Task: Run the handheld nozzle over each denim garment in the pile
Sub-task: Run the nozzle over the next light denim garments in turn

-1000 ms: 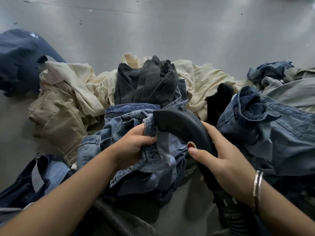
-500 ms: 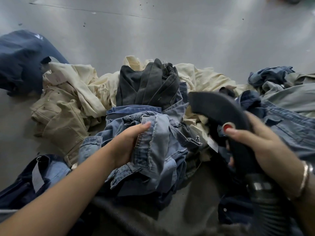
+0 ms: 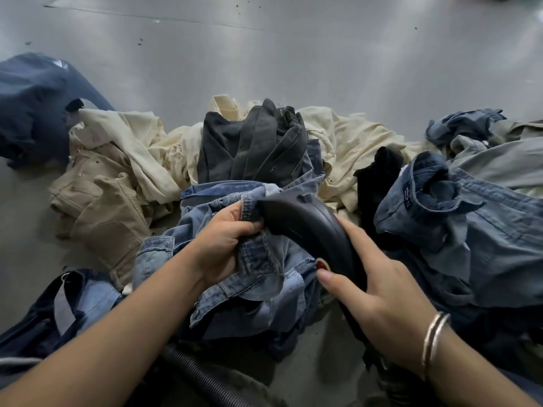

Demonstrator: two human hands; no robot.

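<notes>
- Centrally, pile of crumpled garments on grey smooth floor (image 3: 293, 60): cream cotton pieces (image 3: 346, 142), charcoal folded trousers (image 3: 252, 145), tan twill trousers (image 3: 102, 210), dark navy garment (image 3: 32, 104) far left.
- Big mid-blue denim shirt (image 3: 470, 230) heaped at right, just beside R arm.
- Light-blue washed denim garment (image 3: 264, 277) front-centre, bunched between both hands.
- L hand (image 3: 223, 248): fingers curled tight round a fold of that light-blue denim, thumb on top.
- R hand (image 3: 379, 301): wrapped round black curved plastic handheld nozzle (image 3: 308, 227), thumb tip just beside its red round button (image 3: 322, 264); silver bangles (image 3: 435, 339) on wrist.
- Nozzle head touches the gripped denim, right next to L fingers.
- Black ribbed hose (image 3: 199, 377) runs low, under L forearm.
</notes>
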